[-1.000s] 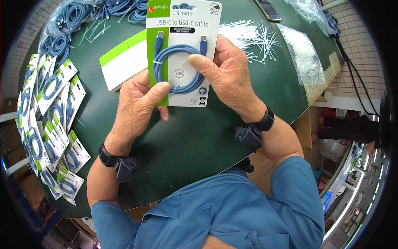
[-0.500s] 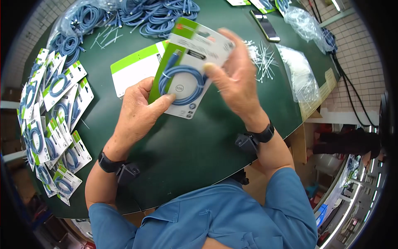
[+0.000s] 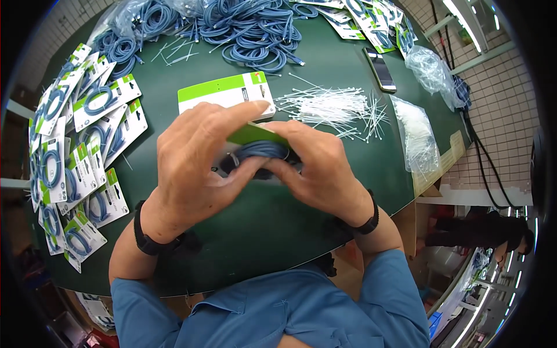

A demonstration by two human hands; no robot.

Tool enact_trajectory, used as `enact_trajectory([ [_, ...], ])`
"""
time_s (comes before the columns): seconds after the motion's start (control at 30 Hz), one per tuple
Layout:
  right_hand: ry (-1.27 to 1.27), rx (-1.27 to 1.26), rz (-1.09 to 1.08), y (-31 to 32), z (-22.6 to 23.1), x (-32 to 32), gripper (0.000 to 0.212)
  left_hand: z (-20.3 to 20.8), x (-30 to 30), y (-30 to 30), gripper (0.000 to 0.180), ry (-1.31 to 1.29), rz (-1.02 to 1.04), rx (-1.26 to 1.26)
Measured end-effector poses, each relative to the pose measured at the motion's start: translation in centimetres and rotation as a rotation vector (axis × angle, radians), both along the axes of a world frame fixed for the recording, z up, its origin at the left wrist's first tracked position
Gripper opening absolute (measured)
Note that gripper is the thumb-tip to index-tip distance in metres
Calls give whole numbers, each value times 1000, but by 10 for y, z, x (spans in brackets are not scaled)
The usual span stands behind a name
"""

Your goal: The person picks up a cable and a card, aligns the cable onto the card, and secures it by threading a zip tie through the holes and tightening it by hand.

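Between my hands, above the middle of the green table, is a carded blue cable on a green and white backing card. The card is tipped almost edge-on, so its printed front is mostly hidden. My left hand grips its left side, fingers over the top and thumb underneath near the coil. Holding the other side is my right hand, its thumb meeting the left thumb below the coil. Just beyond my hands lies a stack of flat green and white cards.
White cable ties lie loose right of the card stack, near a phone and a bag of ties. Coiled blue cables heap up at the back. Carded cables pile along the left; more sit far right.
The carded cable has swung from facing me, tilted, to nearly edge-on and lower. My right hand has come down and inward to its side; my left hand now wraps over its top.
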State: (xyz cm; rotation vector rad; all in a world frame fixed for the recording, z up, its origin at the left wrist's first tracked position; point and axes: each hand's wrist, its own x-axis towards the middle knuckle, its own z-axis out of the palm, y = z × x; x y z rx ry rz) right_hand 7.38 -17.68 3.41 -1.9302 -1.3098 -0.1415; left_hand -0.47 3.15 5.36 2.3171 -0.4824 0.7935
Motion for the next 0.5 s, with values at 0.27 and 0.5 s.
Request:
enact_trajectory([
  [0.27, 1012, 305, -87, 3, -29, 10, 35, -26, 11, -8, 48, 373, -20, -791],
  [0.5, 970, 279, -91, 4, -46, 4, 37, -50, 15, -8, 36, 637, -92, -995],
])
